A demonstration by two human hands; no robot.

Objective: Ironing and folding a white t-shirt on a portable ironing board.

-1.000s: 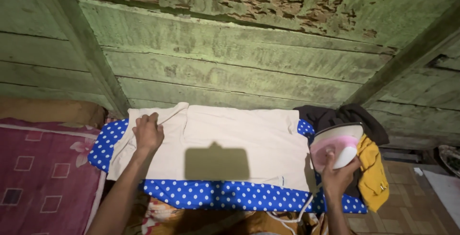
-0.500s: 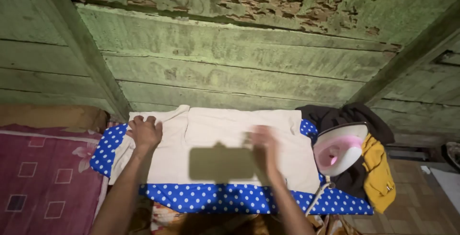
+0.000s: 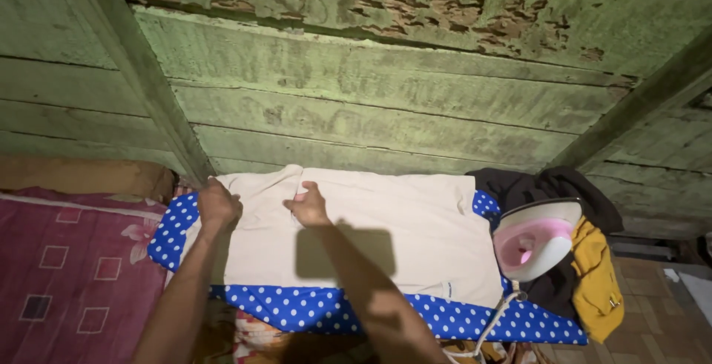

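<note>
On the blue white-dotted ironing pad point(image 3: 356, 310) lies a cream cotton garment point(image 3: 393, 230), spread flat. Left hand point(image 3: 218, 207) pinches its far-left corner, fingers curled shut on the cloth. Right hand point(image 3: 308, 207) grips a fold just beside it, fingers closed. Pink-and-white electric iron point(image 3: 535, 239) stands at right, well apart.

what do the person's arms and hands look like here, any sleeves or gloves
Both arms are bare from the lower edge of the view up to the hands, with no sleeve showing. The left hand and the right hand wear no gloves, and no ring, watch or bracelet can be made out. The forearms are slim and partly in shadow under the dim light.
</note>
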